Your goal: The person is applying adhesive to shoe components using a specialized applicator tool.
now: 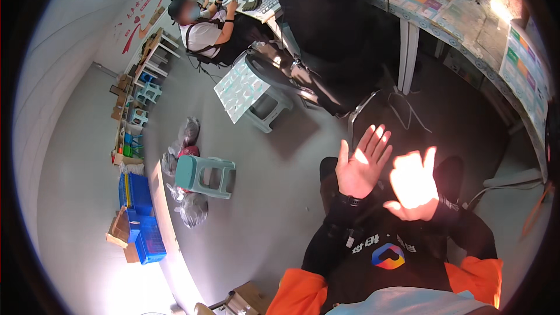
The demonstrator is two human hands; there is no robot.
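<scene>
My left hand (360, 170) is raised over my lap, palm up, with its fingers stretched and spread and nothing in it. Beside it on the right is my right hand (415, 186), so brightly lit that most of its fingers wash out. Its thumb and one outer finger stand apart, and I see no object in it. The two hands do not touch. Black sleeves with orange upper parts cover my arms, and a dark wristband (350, 200) circles my left wrist.
Ahead, a person in black (332, 29) is by a patterned table (455, 32); another in white (207, 34) sits farther left. A green stool (204, 176) stands beside plastic bags (192, 209). Another stool (248, 90) has a patterned top. Blue bins (149, 239) line the left wall.
</scene>
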